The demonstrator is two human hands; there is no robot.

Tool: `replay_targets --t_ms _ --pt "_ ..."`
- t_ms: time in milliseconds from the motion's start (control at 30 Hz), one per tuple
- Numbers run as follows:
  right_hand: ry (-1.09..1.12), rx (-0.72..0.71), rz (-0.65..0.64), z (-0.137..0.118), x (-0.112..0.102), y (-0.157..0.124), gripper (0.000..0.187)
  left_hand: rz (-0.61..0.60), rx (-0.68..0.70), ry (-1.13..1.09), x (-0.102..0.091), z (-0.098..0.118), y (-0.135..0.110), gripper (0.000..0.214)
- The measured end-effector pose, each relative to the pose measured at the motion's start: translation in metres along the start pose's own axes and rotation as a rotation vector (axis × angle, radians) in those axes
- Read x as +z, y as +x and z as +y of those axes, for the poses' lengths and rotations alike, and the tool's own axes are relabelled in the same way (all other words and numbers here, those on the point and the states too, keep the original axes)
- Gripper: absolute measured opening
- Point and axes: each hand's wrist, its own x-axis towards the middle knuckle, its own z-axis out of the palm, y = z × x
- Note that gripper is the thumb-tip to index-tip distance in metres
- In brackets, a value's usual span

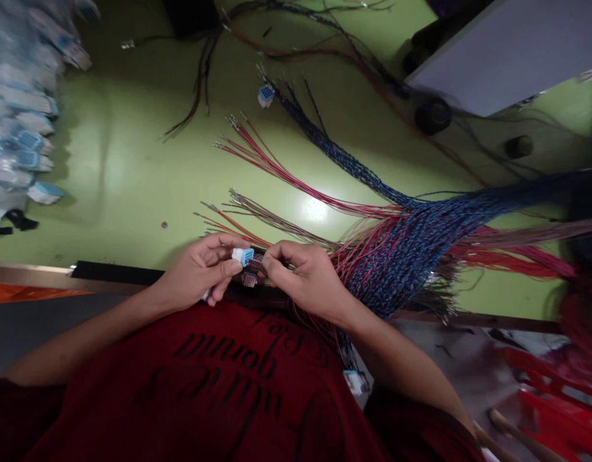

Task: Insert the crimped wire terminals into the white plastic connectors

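Note:
Near the table's front edge, my left hand [207, 268] pinches a small white and blue connector housing [243, 256] between thumb and fingers. The blue face with its grid of holes points toward my right hand [298, 273]. That hand is closed in a pinch on a thin dark wire [263, 262] beside the blue face; whether the wire's tip is inside a hole I cannot tell. Just below the housing shows another small connector with a pinkish grid face [249, 278]. Orange wires [238, 229] and brown wires [281, 220] with metal terminals lie just beyond my hands.
A thick bundle of blue-black wires [421, 240] lies to the right, mixed with red wires [296, 183]. One blue and white connector [266, 95] rests at the back. Bagged connectors [26, 138] are piled at left. A pale box [512, 54] stands back right.

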Motion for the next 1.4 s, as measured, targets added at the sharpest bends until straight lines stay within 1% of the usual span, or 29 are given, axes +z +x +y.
replay_targets --t_ms 267,467,767,867,1000,1167,1333,1400 --pt "0.048 -0.006 -0.018 -0.002 0.000 0.001 0.020 0.010 0.024 0.030 0.001 0.000 0.000 0.024" --pt "0.093 0.034 -0.041 -0.001 0.002 0.002 0.018 0.031 0.013 0.066 0.001 -0.002 0.002 0.027" --pt "0.085 0.004 -0.039 0.007 0.006 0.005 0.016 0.120 0.004 0.160 0.005 0.005 -0.001 0.027" --pt "0.080 -0.008 -0.024 0.007 0.007 0.003 0.016 0.122 -0.010 0.178 0.005 0.005 -0.001 0.027" --pt "0.053 -0.028 -0.052 0.007 0.010 0.003 0.015 0.122 -0.011 0.189 0.006 0.003 -0.001 0.028" --pt "0.015 0.006 -0.074 0.009 0.013 0.004 0.016 0.124 -0.018 0.186 0.008 0.001 -0.001 0.028" --pt "0.194 0.035 -0.066 0.009 0.012 0.002 0.014 0.147 -0.025 0.152 0.009 0.004 -0.002 0.029" --pt "0.213 0.044 -0.059 0.008 0.012 0.001 0.014 0.146 -0.026 0.151 0.010 0.005 -0.004 0.029"
